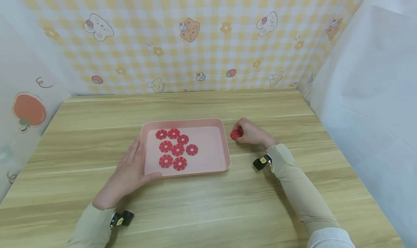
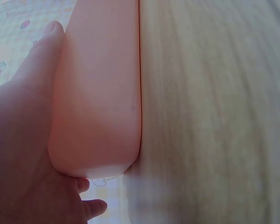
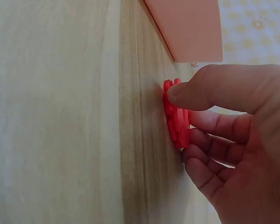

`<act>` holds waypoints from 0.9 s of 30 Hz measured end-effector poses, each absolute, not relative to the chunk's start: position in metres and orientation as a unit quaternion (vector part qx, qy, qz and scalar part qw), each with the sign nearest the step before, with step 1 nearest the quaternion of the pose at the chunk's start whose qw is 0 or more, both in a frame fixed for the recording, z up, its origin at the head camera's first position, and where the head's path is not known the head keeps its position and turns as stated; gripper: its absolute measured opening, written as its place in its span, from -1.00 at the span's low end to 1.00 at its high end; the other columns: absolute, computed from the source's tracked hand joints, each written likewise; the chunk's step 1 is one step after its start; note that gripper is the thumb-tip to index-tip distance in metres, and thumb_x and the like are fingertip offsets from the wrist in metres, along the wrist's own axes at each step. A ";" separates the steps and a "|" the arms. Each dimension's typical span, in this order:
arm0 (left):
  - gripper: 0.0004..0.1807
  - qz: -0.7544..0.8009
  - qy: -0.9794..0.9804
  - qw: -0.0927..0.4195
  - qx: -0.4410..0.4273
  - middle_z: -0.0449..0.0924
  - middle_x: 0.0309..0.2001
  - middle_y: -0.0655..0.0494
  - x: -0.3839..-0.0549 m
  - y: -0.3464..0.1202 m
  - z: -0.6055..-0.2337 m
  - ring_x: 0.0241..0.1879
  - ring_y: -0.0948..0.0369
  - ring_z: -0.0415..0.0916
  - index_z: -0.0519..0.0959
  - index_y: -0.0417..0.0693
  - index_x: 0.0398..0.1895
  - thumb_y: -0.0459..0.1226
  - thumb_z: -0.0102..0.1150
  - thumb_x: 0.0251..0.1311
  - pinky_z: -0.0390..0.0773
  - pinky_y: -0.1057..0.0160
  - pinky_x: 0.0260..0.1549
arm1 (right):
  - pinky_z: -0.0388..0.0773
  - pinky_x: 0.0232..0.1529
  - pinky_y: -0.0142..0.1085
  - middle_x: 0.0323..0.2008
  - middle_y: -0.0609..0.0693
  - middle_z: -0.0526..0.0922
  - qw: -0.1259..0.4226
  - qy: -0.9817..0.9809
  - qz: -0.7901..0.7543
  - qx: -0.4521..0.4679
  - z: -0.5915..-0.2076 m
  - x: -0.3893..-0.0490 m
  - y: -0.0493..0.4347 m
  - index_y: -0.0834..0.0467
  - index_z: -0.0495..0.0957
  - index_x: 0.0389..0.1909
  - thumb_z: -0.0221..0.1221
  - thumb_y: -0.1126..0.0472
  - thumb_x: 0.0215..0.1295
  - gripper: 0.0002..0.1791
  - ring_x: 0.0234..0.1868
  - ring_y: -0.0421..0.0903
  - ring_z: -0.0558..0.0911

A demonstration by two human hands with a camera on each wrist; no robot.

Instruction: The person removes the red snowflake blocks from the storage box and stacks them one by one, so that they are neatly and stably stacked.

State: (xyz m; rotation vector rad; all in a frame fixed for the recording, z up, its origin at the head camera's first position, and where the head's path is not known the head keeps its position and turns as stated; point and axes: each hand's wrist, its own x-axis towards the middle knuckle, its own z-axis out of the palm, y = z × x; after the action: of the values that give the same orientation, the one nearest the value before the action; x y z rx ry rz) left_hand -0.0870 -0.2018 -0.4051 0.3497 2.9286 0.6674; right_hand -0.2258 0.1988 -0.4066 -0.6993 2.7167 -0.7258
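The left hand [image 1: 130,166] spreads straight-fingered against a rounded pink tray [image 1: 185,124] while the right hand [image 1: 251,133] pinches stacked red discs [image 3: 178,123] with knobbly edges.

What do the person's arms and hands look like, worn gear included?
The left hand and right hand are both bare, without gloves. The left sleeve and right sleeve are plain beige. A boxy black left wrist camera and matching right wrist camera sit on dark straps with yellow markings. Pale cloth shows farther up the right arm.
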 end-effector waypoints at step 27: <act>0.38 0.225 0.966 0.063 0.111 -0.32 0.49 -0.36 -0.088 -0.202 -0.405 0.44 -0.29 -0.25 -0.28 -0.34 0.48 0.29 0.30 -0.11 -0.01 -0.43 0.25 | 0.50 -0.03 -0.15 -0.16 0.14 0.53 0.145 0.924 -0.240 -0.261 -0.368 -0.221 0.177 0.32 0.51 -0.10 0.27 0.30 0.06 -0.65 -0.16 0.00 0.48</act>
State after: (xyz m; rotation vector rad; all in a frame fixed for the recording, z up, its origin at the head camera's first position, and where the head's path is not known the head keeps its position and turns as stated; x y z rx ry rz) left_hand -0.0881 -0.2021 -0.4052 0.3361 2.9183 0.6785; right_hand -0.2209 0.1766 -0.3679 -0.7518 2.6609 -0.6911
